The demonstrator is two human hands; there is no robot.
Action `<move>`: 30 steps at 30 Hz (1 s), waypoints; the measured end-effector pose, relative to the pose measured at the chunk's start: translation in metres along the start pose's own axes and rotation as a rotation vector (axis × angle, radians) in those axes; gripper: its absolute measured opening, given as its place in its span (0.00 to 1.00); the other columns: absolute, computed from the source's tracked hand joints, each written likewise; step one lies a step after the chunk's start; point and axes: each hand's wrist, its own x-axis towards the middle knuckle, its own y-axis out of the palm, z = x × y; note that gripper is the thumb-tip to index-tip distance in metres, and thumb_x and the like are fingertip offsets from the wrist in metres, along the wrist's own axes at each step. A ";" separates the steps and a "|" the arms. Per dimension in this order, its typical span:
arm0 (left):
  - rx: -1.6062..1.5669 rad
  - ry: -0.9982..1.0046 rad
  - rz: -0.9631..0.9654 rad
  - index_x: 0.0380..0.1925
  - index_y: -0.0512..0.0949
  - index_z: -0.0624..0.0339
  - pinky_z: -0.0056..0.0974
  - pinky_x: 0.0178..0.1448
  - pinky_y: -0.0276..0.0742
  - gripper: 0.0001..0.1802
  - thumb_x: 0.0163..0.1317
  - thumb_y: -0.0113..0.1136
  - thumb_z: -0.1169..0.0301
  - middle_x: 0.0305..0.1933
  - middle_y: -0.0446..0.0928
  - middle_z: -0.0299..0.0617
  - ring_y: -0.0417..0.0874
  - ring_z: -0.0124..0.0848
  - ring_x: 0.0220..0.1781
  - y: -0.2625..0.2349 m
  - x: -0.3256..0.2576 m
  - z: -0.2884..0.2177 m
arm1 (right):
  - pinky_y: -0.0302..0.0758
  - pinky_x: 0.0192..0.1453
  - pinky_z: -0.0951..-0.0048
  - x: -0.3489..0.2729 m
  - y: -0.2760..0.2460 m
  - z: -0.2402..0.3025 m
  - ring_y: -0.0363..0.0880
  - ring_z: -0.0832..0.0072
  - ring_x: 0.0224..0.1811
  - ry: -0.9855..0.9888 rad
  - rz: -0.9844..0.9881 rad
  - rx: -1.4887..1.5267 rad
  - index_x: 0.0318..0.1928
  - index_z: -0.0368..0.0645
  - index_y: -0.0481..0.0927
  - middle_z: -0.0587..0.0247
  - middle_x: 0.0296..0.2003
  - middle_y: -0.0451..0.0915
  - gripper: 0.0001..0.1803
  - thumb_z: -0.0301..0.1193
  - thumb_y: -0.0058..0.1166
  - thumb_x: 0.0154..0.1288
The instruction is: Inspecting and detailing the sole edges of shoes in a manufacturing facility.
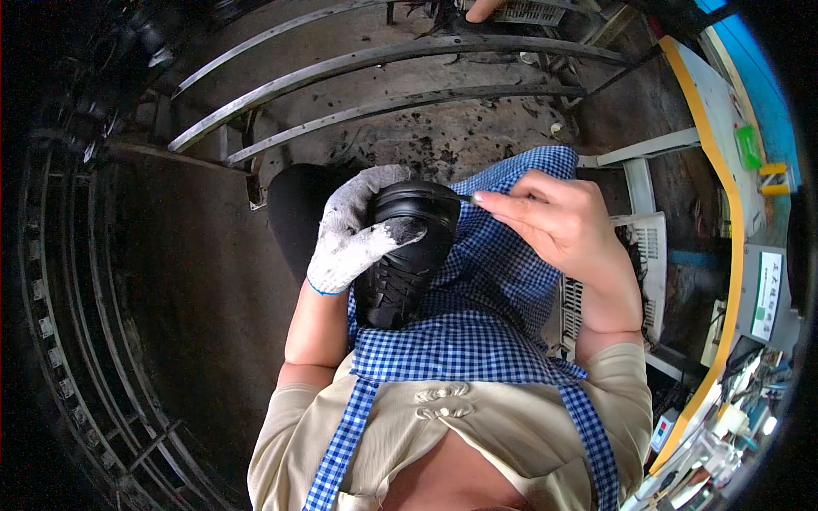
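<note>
A black lace-up shoe (407, 247) stands over my lap, its toe end away from me and its laces nearer my body. Wrapped round its left side is my left hand (351, 226), in a grey-white work glove with dark smudges; the thumb presses on the shoe's upper. My bare right hand (545, 217) is at the shoe's right edge near the toe, thumb and forefinger pinched together. A thin dark bit shows between those fingertips and the shoe, too small to name. A blue-and-white checked apron (503, 247) lies under the shoe and the right hand.
Metal rails (383, 55) cross in front of me above a floor (417, 136) strewn with dark scraps. A white plastic crate (652, 264) is below my right arm. At right runs a yellow-edged bench (734, 221); a metal rack (94, 324) stands at left. Another person's hand (483, 8) shows at the top.
</note>
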 end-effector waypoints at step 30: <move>-0.025 -0.029 -0.004 0.50 0.71 0.68 0.35 0.56 0.73 0.36 0.40 0.73 0.64 0.46 0.77 0.43 0.78 0.31 0.48 0.000 0.000 -0.002 | 0.70 0.21 0.69 -0.002 -0.007 0.004 0.75 0.67 0.19 -0.001 0.051 -0.001 0.42 0.52 0.84 0.64 0.23 0.74 0.13 0.27 0.60 0.53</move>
